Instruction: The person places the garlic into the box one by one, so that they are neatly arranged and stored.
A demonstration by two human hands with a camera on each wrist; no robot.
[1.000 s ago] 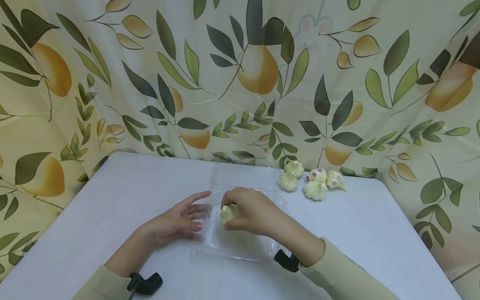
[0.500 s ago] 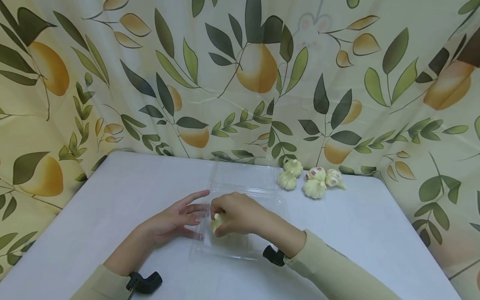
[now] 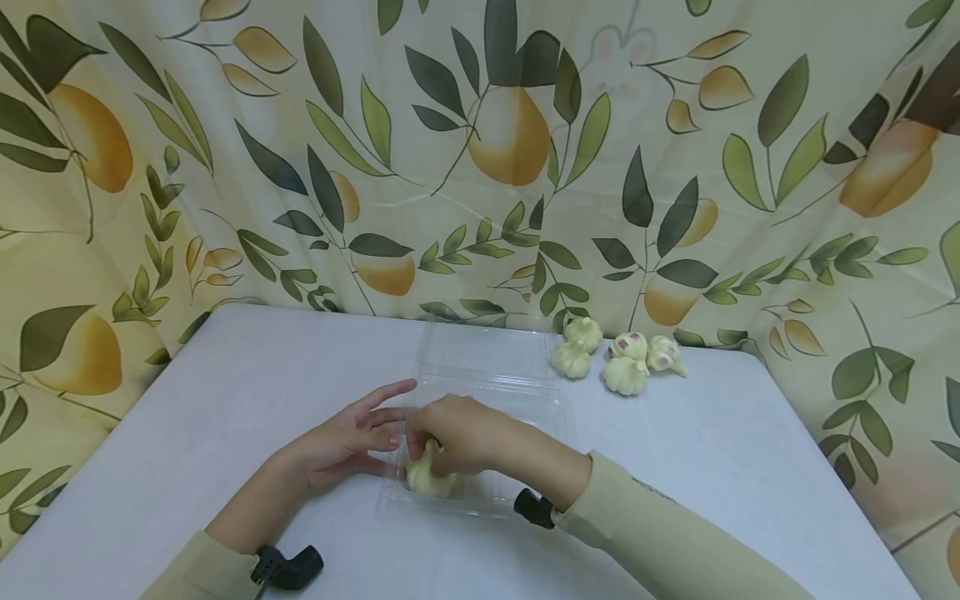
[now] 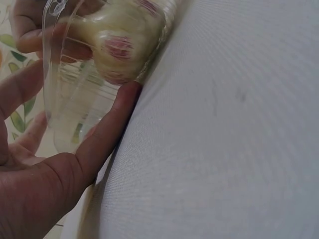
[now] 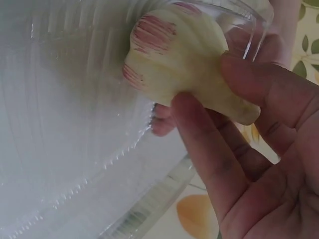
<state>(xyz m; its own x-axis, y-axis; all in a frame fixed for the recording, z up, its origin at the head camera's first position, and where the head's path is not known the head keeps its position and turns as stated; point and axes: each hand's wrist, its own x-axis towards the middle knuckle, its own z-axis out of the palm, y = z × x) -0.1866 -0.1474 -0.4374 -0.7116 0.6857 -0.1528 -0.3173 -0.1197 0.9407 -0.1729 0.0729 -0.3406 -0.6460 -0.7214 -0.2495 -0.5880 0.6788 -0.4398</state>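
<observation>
A garlic bulb [image 3: 429, 475], pale with pink patches, sits in the near left corner of a clear plastic clamshell box [image 3: 487, 498]. My right hand [image 3: 453, 433] pinches it by its neck between thumb and fingers, as the right wrist view shows the bulb [image 5: 182, 55] close up. My left hand [image 3: 352, 442] lies at the box's left side with its fingers spread. In the left wrist view the left hand's thumb [image 4: 107, 132] touches the outside of the clear wall, right by the bulb [image 4: 122, 47] behind it.
Several more garlic bulbs [image 3: 624, 375] are grouped at the back right of the white table [image 3: 712, 467]. The box's lid [image 3: 483, 350] lies folded back toward the curtain [image 3: 465, 208], which is printed with fruit and leaves.
My right hand has carried the garlic bulb left and toward me, from over the box's middle into its near left corner. The left hand has stayed almost still.
</observation>
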